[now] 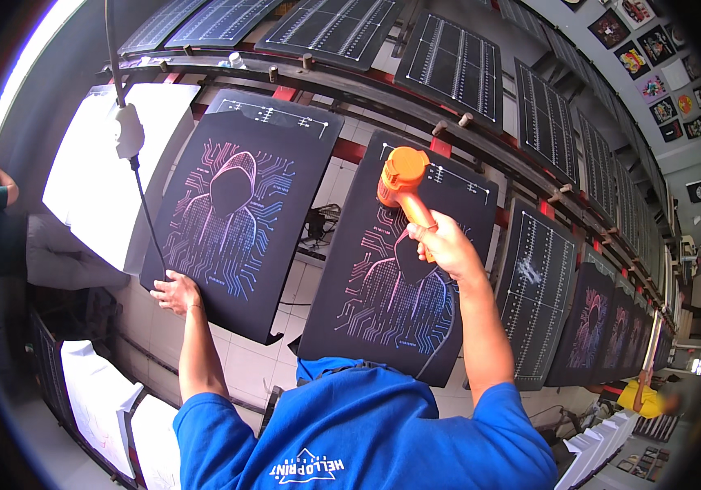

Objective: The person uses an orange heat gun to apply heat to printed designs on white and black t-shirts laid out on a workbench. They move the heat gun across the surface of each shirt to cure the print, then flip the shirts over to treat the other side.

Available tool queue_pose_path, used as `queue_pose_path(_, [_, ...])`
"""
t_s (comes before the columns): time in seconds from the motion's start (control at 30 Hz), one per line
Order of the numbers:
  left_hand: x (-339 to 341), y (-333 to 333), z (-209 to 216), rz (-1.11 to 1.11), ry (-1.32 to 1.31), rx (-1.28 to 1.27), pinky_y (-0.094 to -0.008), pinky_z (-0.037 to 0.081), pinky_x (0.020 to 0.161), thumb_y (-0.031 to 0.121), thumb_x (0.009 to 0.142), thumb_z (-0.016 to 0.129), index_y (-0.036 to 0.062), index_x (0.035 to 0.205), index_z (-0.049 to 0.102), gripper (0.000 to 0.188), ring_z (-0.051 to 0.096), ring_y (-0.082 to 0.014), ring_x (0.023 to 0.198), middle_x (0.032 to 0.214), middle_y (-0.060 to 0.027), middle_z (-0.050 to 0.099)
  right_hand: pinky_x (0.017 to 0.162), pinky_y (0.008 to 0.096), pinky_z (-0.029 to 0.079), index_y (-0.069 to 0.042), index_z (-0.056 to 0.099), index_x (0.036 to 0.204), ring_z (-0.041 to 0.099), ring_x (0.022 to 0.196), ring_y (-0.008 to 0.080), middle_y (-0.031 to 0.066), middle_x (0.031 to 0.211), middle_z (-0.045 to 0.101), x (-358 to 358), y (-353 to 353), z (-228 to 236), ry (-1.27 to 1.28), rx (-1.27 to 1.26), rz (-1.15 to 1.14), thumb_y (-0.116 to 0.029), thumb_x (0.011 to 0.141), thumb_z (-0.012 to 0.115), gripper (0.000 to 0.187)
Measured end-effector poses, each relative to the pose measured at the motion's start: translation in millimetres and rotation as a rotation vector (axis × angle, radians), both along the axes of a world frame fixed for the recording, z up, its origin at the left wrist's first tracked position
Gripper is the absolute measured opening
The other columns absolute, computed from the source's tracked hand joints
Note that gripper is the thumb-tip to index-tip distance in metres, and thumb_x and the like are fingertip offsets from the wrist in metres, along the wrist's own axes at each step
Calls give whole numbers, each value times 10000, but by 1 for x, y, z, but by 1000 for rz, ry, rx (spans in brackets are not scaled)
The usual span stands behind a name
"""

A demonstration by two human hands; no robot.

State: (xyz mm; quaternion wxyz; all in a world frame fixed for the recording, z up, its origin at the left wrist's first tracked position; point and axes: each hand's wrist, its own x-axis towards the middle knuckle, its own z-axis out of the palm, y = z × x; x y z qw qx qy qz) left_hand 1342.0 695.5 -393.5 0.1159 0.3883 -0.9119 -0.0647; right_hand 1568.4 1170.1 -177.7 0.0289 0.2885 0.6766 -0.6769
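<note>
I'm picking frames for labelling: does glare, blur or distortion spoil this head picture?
Head view: strong fisheye bend, the rail curves and the rim goes black; a window strip at upper left is blown out; the heat gun and the print stay sharp; the far person at lower right is blurred.

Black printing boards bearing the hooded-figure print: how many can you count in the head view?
4, maybe more: one at the left hand, one under the orange heat gun, two farther right; others blur.

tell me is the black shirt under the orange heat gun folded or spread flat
Spread flat: the black shirt lies stretched over its board, its whole hooded-figure print showing unwrinkled, below the orange heat gun held in the right hand.
</note>
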Motion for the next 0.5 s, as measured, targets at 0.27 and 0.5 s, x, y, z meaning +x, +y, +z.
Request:
queue_pose_path(0.27, [0, -3, -3, -8, 18, 22, -536, 418, 996, 489, 949, 398, 87, 1395, 418, 600, 382, -423, 1298, 1480, -196, 336, 505, 206, 473, 22, 546, 1042, 517, 569, 39, -9, 734, 521, 13, -4, 2, -54, -6, 31, -242, 900, 671, 325])
queue_pose_path(0.5, [1, 2, 2, -12, 12, 2, -529, 435, 982, 467, 953, 410, 70, 1380, 418, 582, 395, -420, 1279, 1466, -208, 347, 515, 199, 473, 12, 567, 1015, 520, 583, 38, -6, 776, 555, 21, 5, 20, -80, -12, -8, -239, 906, 659, 288])
